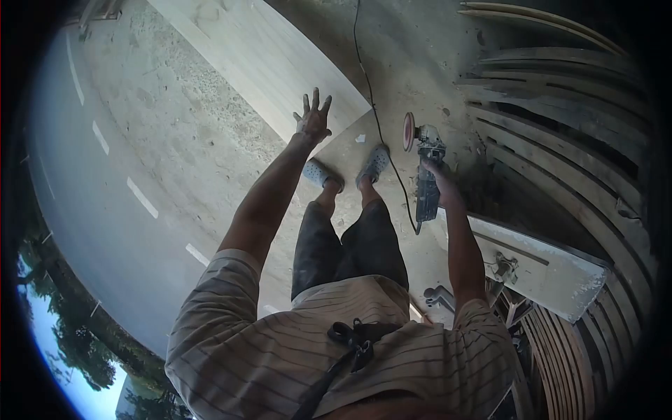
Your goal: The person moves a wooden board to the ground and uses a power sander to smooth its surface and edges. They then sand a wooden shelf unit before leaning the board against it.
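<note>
Right hand (442, 183): closed on grinder (427, 178) (disc (408, 131) off the wood); keep cord (378, 119) clear. Left hand (313, 120): open, empty, over board (273, 63).

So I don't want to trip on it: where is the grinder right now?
In the head view the grinder is off the ground, gripped in the right hand on the right side, disc up, beside the stacked curved wooden slats and just right of the person's feet.

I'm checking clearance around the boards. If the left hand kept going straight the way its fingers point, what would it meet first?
Probably the large pale wooden panel lying on the ground: the open left hand already reaches over its near edge, fingers spread. How high above it the hand is remains unclear.
</note>
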